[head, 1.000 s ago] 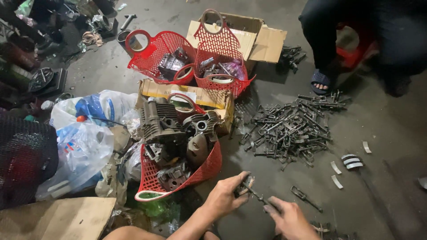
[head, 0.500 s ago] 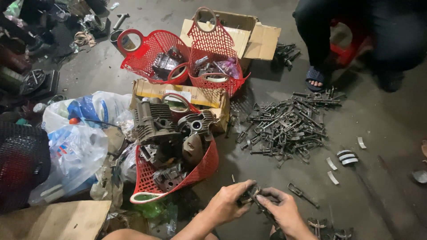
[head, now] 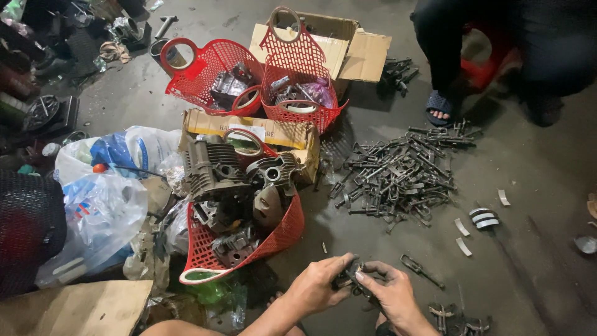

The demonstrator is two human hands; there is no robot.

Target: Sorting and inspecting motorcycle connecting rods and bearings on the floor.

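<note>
Both hands closed on one small dark metal part: left hand, right hand. Red basket of engine parts just left, on the floor.

A small dark metal part is gripped between the left hand and right hand, near a red basket.

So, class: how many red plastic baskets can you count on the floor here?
3. One basket lies tipped at upper left, one stands beside it before the cardboard box, and one lies nearest the hands, full of engine parts. Clutter may hide others.
</note>
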